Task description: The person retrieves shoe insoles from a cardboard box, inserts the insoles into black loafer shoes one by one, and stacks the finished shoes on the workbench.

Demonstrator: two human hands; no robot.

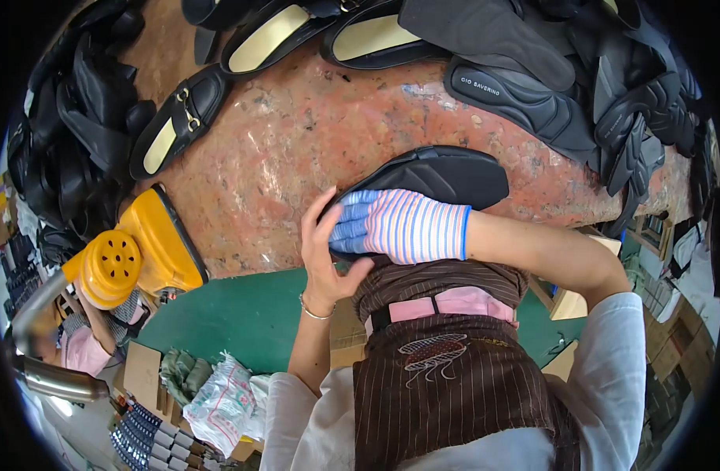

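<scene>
A black shoe (pixel 485 174) lies on the worktable in front of me, with a black padded insole (pixel 430 179) showing in its opening. My right hand (pixel 407 224), in a blue-and-white striped glove, lies flat over the shoe's near left part, fingers stretched left and pressing down. My bare left hand (pixel 326 250) wears a bracelet and curves around the shoe's left end, thumb apart below and fingertips at its edge. Both palms hide that end of the shoe.
Black loafers with pale insoles (pixel 269 39) line the table's far edge. Black insoles (pixel 524 106) pile up at the right, black shoe uppers (pixel 93 118) at the left. A yellow lamp-like machine head (pixel 140 251) stands by the table's left edge. Another person's arm (pixel 99 322) shows behind it.
</scene>
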